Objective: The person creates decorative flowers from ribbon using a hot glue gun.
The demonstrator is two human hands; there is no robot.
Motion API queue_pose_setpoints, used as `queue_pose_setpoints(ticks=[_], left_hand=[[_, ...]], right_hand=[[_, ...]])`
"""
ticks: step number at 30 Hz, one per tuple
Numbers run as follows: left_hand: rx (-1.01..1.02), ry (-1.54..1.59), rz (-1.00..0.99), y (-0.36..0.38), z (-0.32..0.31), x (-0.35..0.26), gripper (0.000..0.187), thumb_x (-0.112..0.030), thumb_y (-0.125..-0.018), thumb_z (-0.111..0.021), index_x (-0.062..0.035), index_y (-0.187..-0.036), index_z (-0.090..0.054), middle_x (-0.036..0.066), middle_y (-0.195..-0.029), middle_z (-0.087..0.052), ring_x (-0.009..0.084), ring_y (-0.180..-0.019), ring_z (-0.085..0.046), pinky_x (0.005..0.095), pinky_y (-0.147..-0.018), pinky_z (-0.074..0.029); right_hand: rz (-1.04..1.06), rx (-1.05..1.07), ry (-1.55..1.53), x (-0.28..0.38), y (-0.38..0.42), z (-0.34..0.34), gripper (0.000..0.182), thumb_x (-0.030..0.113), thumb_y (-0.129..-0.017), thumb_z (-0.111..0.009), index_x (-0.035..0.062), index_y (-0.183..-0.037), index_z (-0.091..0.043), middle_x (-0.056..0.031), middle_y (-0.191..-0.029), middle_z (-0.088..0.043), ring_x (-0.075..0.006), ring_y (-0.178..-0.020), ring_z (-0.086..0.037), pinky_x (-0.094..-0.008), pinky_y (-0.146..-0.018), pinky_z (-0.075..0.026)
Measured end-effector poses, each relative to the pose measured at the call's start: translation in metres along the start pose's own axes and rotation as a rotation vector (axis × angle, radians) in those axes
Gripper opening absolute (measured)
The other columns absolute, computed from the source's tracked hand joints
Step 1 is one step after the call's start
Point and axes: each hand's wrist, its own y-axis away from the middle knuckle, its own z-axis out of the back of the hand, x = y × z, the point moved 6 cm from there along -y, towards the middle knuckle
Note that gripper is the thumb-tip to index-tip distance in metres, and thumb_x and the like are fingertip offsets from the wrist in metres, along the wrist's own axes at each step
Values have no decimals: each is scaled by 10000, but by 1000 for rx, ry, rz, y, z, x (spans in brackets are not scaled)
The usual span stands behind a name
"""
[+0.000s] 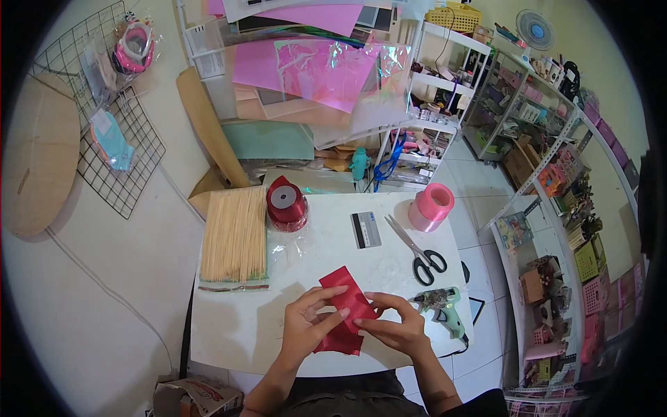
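A shiny red piece of ribbon (pixel 354 300) is held up between both hands over the front of the white table. My left hand (pixel 306 321) pinches its left side between thumb and fingers. From the other side, my right hand (pixel 399 325) grips the right edge with thumb and fingertips. More red ribbon (pixel 344 345) shows below the hands, partly hidden by them. Right of my right hand lies a pale green glue gun (pixel 445 307). Black-handled scissors (pixel 425 261) rest behind it, blades pointing up and left.
Toward the back of the white table (pixel 321 243) stand a red ribbon roll (pixel 286 200), a grey card (pixel 366 230) and pink ribbon rolls (pixel 432 208). A pack of thin wooden sticks (pixel 235 236) lies at the left. Loaded shelves (pixel 549 306) line the right side.
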Motion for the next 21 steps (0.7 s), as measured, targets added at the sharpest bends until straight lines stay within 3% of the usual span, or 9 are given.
queue_pose_setpoints(ticks=[3,5,7,8,10,12,16,21], left_hand=[[-113,-34,-47,2,-3,2,364,117,-678,-576,62,-1032,-510,89,-968,-491,181,-900,-538,253,-738,-487],[-188,-55,-85,3,0,1,360,125,-668,-577,87,-1019,-508,94,-938,-499,177,-871,-548,253,-732,-488],[-230,-50,-98,3,3,3,363,128,-662,-585,84,-1015,-514,79,-899,-503,163,-849,-553,239,-718,-482],[-225,-47,-94,2,4,8,363,128,-662,-585,84,-1015,-514,79,-899,-503,163,-849,-553,239,-718,-482],[-240,-127,-178,0,9,13,379,110,-669,-600,34,-1034,-533,53,-897,-494,119,-815,-540,192,-654,-484],[-259,-129,-171,-1,4,13,377,107,-663,-607,29,-1026,-543,43,-878,-493,94,-762,-523,180,-641,-479],[-297,-247,-230,4,-8,17,381,102,-660,-612,20,-1026,-549,40,-851,-492,96,-766,-521,184,-635,-488],[-320,-275,-217,7,-10,33,381,105,-660,-608,20,-1027,-549,44,-844,-490,106,-787,-521,198,-652,-501]], right_hand=[[-12,9,68,0,2,-2,334,43,-626,-671,165,-932,-619,-144,-1064,-523,-201,-798,-565,-278,-598,-457],[-133,-95,83,4,16,15,298,69,-603,-699,128,-884,-619,-141,-1039,-534,-193,-797,-568,-280,-595,-454],[-278,-417,307,-8,58,57,248,-35,-609,-634,10,-834,-540,-115,-887,-548,-179,-703,-548,-251,-597,-433],[-536,-594,269,-22,83,79,225,-41,-621,-604,-1,-823,-512,-101,-807,-529,-175,-656,-514,-257,-591,-418],[-686,-433,483,-38,114,110,233,55,-641,-631,-12,-835,-520,-100,-744,-500,-188,-644,-496,-282,-582,-401],[-828,-263,467,-46,131,112,284,122,-634,-665,-20,-837,-527,-115,-743,-501,-207,-646,-498,-291,-594,-407],[-818,-137,524,-59,142,105,339,180,-620,-689,-28,-835,-531,-121,-737,-510,-226,-649,-501,-304,-604,-413],[-1106,-18,228,-82,143,103,365,181,-597,-690,-44,-833,-525,-130,-723,-517,-205,-628,-511,-301,-575,-428]])
